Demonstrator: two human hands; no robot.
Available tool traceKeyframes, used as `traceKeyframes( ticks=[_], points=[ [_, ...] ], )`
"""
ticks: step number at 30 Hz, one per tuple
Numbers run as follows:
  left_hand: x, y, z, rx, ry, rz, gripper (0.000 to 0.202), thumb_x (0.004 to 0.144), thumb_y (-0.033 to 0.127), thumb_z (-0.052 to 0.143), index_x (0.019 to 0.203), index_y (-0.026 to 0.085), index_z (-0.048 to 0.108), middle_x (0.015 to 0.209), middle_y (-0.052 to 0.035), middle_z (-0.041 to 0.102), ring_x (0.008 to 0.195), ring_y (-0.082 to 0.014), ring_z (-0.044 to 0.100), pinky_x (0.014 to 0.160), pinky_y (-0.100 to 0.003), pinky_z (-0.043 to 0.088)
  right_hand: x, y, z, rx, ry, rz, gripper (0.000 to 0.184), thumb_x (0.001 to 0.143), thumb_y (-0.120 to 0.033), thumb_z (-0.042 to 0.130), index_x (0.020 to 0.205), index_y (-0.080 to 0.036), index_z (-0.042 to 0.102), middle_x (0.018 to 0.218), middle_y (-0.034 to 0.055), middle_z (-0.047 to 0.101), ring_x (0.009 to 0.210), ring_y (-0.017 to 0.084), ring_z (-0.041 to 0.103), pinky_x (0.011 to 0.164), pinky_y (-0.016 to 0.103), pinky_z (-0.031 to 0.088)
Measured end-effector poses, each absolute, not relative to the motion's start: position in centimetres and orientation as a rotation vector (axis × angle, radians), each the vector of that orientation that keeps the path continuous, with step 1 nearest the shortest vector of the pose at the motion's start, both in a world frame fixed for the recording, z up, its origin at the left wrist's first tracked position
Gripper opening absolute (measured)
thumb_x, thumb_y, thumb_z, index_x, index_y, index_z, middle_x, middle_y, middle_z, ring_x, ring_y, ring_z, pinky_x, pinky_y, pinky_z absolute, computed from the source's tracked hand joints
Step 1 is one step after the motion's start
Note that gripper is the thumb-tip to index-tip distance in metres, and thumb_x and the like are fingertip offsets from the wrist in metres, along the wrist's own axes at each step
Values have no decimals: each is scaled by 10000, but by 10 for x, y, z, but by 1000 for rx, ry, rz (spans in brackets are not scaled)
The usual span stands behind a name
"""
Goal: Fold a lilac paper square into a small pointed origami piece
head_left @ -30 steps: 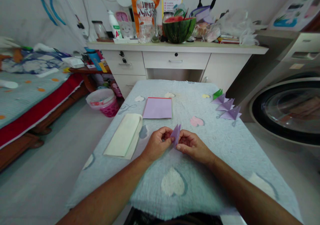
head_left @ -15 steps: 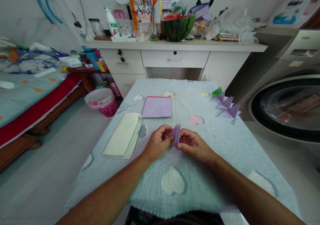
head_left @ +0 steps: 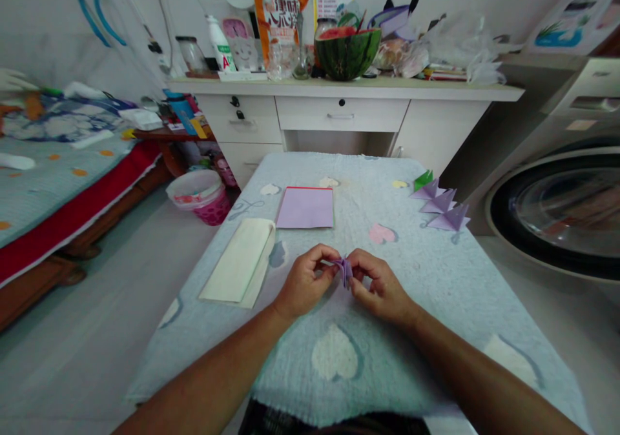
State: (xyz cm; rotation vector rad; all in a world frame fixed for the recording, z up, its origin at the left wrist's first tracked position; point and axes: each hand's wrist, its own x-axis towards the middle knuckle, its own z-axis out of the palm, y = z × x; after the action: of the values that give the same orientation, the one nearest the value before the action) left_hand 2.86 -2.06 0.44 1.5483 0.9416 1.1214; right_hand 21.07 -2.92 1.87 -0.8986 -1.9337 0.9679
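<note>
Both of my hands meet over the middle of the table, which is covered by a light blue cloth [head_left: 436, 293]. My left hand [head_left: 305, 280] and my right hand [head_left: 380, 286] pinch a small folded purple paper piece [head_left: 345, 269] between thumbs and fingertips. Most of the piece is hidden by the fingers. Beyond the hands lies a stack of purple square paper [head_left: 306, 207]. A folded cream sheet [head_left: 242, 261] lies to the left of my left hand.
Three folded purple paper pieces [head_left: 442, 204] and a green one [head_left: 422, 179] sit at the table's right edge. A white desk [head_left: 339, 112] with a cut watermelon [head_left: 347, 53] stands behind. A bed is left, a washing machine [head_left: 557, 209] right, a pink bin [head_left: 198, 196] on the floor.
The purple piece stood up between the hands before; now the fingers have closed over it and pressed it lower, so less of it shows.
</note>
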Motion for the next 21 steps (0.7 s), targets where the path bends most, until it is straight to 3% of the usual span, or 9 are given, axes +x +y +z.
traceKeyframes(
  ticks=[11, 16, 21],
  points=[
    [27, -24, 8, 1732, 911, 1159, 125, 827, 117, 573, 922, 189, 606, 955, -41, 633, 913, -162, 623, 786, -252, 492, 211, -30, 18, -837, -1994, 791, 95, 854, -138, 516, 889, -212, 564, 810, 28, 546, 703, 147, 519, 630, 282, 426],
    [24, -27, 15, 1790, 837, 1145, 180, 837, 223, 620, 1013, 193, 602, 1000, -52, 629, 922, -176, 612, 808, -278, 488, 211, -28, 16, -860, -1963, 736, 75, 890, -166, 519, 873, -216, 573, 785, 25, 547, 711, 152, 522, 639, 289, 416],
    [26, -28, 19, 1849, 859, 1115, 444, 709, 361, 788, 1062, 193, 575, 994, -49, 632, 890, -182, 610, 770, -275, 506, 212, -28, 13, -906, -1929, 753, 62, 893, -186, 537, 857, -209, 582, 792, 24, 549, 694, 144, 514, 625, 280, 401]
  ],
)
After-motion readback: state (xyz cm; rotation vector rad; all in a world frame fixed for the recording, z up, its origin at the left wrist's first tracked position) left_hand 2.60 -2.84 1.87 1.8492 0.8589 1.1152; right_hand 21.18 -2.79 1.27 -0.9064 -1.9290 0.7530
